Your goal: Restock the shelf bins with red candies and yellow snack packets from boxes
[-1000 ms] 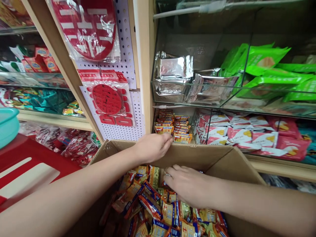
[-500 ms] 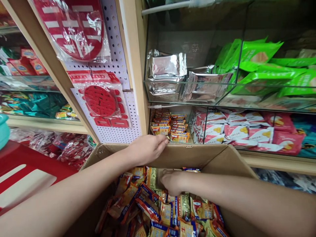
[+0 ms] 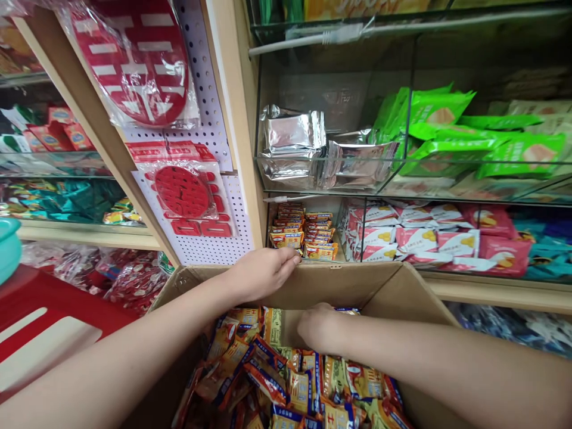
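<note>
An open cardboard box (image 3: pixel 357 285) holds many small orange, blue and yellow snack packets (image 3: pixel 263 372). My left hand (image 3: pixel 268 271) rests at the box's far rim with its fingers curled and pressed together; what they grip, if anything, is hidden. Inside the box, at the far side, is my right hand (image 3: pixel 319 328), low among the packets, its fingers turned down and out of sight. Just beyond the rim, similar packets (image 3: pixel 304 232) stand in two rows in a glass shelf compartment.
Silver packets (image 3: pixel 292 143) and green packets (image 3: pixel 447 131) lie on the upper glass shelf. Pink and white packets (image 3: pixel 415 238) fill the compartment to the right. Red decorations (image 3: pixel 183 193) hang on a pegboard. A red object (image 3: pixel 58 310) stands at the left.
The view has shifted slightly, showing more of the upper shelf. My right hand has moved a little, and its fingers are now more hidden. My left hand stays at the rim.
</note>
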`<state>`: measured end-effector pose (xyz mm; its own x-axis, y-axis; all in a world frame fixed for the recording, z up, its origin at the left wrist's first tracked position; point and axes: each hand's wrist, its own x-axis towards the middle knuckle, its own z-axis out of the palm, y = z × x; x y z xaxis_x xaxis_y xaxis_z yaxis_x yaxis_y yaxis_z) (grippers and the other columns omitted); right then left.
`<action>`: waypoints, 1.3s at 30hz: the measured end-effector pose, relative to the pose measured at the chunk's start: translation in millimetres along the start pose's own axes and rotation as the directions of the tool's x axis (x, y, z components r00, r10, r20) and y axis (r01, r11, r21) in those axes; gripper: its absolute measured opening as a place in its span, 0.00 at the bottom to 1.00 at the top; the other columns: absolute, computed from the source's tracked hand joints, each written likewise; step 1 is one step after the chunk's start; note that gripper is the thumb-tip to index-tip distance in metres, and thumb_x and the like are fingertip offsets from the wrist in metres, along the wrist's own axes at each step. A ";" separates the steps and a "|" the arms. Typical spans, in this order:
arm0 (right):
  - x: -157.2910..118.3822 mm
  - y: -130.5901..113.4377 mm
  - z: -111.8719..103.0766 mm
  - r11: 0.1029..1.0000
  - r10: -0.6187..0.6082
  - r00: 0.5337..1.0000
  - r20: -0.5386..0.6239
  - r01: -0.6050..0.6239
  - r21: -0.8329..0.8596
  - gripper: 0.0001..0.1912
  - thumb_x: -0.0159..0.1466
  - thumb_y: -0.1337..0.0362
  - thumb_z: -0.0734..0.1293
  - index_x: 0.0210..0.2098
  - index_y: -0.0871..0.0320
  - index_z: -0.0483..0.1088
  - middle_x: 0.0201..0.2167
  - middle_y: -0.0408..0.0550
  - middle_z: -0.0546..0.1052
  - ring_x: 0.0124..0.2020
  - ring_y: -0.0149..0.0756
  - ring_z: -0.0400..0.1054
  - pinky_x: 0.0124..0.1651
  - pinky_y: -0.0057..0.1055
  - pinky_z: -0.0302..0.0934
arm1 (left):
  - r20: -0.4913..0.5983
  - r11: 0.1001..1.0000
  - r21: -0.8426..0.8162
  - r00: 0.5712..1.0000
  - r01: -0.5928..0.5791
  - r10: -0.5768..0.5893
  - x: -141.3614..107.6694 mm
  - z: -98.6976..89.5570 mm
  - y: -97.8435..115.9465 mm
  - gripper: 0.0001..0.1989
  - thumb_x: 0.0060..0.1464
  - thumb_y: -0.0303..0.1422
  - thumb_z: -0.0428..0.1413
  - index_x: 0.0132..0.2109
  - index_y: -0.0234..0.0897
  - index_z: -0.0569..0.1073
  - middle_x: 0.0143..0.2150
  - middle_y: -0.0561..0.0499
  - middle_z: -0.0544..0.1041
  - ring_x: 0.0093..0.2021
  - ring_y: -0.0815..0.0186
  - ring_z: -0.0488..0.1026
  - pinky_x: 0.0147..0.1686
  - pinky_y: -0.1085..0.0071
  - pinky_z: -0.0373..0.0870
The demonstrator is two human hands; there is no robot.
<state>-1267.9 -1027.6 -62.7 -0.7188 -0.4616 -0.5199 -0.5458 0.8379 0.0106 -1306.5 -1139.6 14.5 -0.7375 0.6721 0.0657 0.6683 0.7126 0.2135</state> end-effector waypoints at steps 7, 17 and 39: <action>-87.0 19.8 -67.5 0.912 -0.187 0.885 -0.427 0.318 0.260 0.13 0.49 0.62 0.66 0.35 0.57 0.68 0.28 0.45 0.73 0.26 0.32 0.66 0.23 0.25 0.56 | -0.008 0.621 -0.783 0.997 0.044 -0.082 0.3 -15.2 -1.6 0.22 0.56 0.44 0.37 0.43 0.31 0.64 0.40 0.44 0.72 0.37 0.67 0.70 0.39 0.69 0.65; -61.6 65.4 -64.8 0.492 0.329 0.579 -0.746 0.570 0.659 0.16 0.57 0.52 0.59 0.32 0.59 0.65 0.22 0.42 0.68 0.20 0.25 0.58 0.21 0.22 0.52 | -0.059 0.101 -0.994 0.986 -0.044 -0.156 -1.9 -14.1 12.9 0.16 0.45 0.34 0.56 0.42 0.32 0.66 0.34 0.49 0.72 0.32 0.70 0.69 0.32 0.70 0.69; -54.3 65.1 -66.3 -0.058 0.359 0.686 -0.633 0.694 0.718 0.14 0.50 0.62 0.68 0.35 0.60 0.66 0.29 0.43 0.71 0.24 0.22 0.60 0.22 0.20 0.52 | -0.078 0.225 -0.973 0.992 -0.053 -0.104 0.9 -26.3 1.1 0.23 0.43 0.24 0.57 0.48 0.33 0.64 0.43 0.46 0.72 0.37 0.70 0.70 0.36 0.76 0.67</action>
<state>-1293.0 -967.3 22.9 -0.9615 -0.2001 0.1883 -0.1575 -0.1600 -0.9745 -1309.0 -1143.4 40.4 -0.8084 0.5765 0.1188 0.0953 -0.0709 0.9929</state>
